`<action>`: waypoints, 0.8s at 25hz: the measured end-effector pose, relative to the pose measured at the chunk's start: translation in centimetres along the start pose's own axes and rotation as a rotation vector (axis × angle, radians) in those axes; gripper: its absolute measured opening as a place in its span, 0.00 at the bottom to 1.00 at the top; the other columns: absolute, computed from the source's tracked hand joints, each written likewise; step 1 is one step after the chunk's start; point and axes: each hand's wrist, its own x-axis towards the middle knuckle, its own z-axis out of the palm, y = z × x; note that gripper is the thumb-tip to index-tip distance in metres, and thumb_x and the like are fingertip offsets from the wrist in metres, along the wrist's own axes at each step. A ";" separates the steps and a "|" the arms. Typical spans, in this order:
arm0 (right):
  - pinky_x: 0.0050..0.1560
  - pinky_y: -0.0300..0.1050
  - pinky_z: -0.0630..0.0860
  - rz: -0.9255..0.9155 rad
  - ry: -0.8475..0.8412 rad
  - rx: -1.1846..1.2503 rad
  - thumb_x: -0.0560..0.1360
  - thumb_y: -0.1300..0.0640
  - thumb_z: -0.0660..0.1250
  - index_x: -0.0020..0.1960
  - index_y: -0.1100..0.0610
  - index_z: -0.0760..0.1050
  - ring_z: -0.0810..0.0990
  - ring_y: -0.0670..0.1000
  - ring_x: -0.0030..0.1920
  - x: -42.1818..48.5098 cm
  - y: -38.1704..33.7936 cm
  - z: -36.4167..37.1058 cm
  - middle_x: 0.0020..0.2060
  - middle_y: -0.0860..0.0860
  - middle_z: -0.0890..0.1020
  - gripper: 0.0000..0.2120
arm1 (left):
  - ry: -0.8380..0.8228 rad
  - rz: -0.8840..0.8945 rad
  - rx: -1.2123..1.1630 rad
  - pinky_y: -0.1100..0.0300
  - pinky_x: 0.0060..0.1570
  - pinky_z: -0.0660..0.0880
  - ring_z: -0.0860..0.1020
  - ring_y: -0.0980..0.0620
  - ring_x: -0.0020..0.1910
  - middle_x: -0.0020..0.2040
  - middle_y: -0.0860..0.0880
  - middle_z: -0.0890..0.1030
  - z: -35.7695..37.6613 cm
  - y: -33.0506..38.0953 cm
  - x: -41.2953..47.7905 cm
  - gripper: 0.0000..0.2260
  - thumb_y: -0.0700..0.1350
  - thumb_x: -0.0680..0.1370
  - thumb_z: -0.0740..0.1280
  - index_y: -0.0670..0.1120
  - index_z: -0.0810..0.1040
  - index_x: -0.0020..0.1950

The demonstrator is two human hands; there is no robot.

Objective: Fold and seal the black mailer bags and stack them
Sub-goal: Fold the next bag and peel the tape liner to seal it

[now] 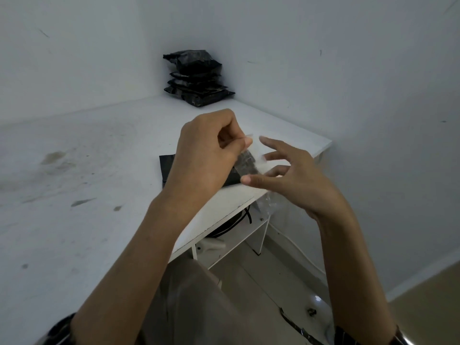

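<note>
A black mailer bag (167, 168) lies flat on the white table (74, 170) near its right edge, mostly hidden behind my hands. My left hand (206, 155) is raised above it, its thumb and fingers pinching a thin clear strip (251, 148) that hangs down in front of the bag. My right hand (291, 175) hovers just right of the strip with its fingers spread and holds nothing. A stack of several sealed black mailer bags (196, 79) stands in the far corner of the table against the walls.
White walls meet behind the stack. The table's right edge (249, 202) runs just under my hands. Below it are a white shelf frame (234, 240), black cables (239, 220) and a tiled floor with small bits of litter.
</note>
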 end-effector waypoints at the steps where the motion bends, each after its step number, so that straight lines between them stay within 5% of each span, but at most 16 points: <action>1: 0.44 0.40 0.78 0.027 0.019 -0.055 0.55 0.41 0.75 0.63 0.50 0.74 0.81 0.47 0.43 0.2 0.4 0.2 0.53 0.46 0.78 0.37 | -0.013 -0.004 -0.011 0.71 0.37 0.75 0.77 0.59 0.32 0.35 0.54 0.79 -0.1 0.0 0.1 0.06 0.43 0.74 0.71 0.44 0.77 0.38; 5: 0.50 0.47 0.77 0.022 0.014 0.072 0.63 0.48 0.76 0.46 0.54 0.82 0.81 0.52 0.48 0.4 2.4 0.6 0.48 0.49 0.84 0.15 | 0.056 -0.061 -0.102 0.68 0.37 0.77 0.79 0.57 0.34 0.38 0.50 0.81 -1.2 -0.5 0.9 0.06 0.41 0.74 0.71 0.44 0.77 0.38; 9: 0.43 0.38 0.74 -0.009 0.038 0.345 0.72 0.60 0.70 0.48 0.64 0.78 0.79 0.51 0.40 0.6 3.7 1.3 0.44 0.57 0.84 0.09 | 0.132 -0.165 -0.239 0.62 0.34 0.79 0.79 0.51 0.35 0.39 0.44 0.81 -2.3 -2.0 1.9 0.05 0.39 0.73 0.71 0.43 0.77 0.39; 14: 0.38 0.40 0.71 0.023 0.070 0.479 0.76 0.60 0.66 0.38 0.60 0.76 0.76 0.48 0.33 3.2 3.2 1.5 0.32 0.49 0.81 0.08 | 0.251 -0.275 -0.325 0.61 0.33 0.78 0.77 0.55 0.31 0.39 0.43 0.81 -2.2 -4.2 2.3 0.04 0.39 0.74 0.71 0.44 0.79 0.40; 20: 0.37 0.39 0.71 0.069 -0.051 0.182 0.76 0.60 0.67 0.37 0.62 0.77 0.78 0.48 0.34 9.4 1.9 0.8 0.35 0.54 0.81 0.10 | 0.373 -0.553 -0.385 0.64 0.29 0.77 0.79 0.52 0.28 0.35 0.44 0.81 -0.9 -9.7 2.7 0.08 0.34 0.74 0.69 0.43 0.79 0.35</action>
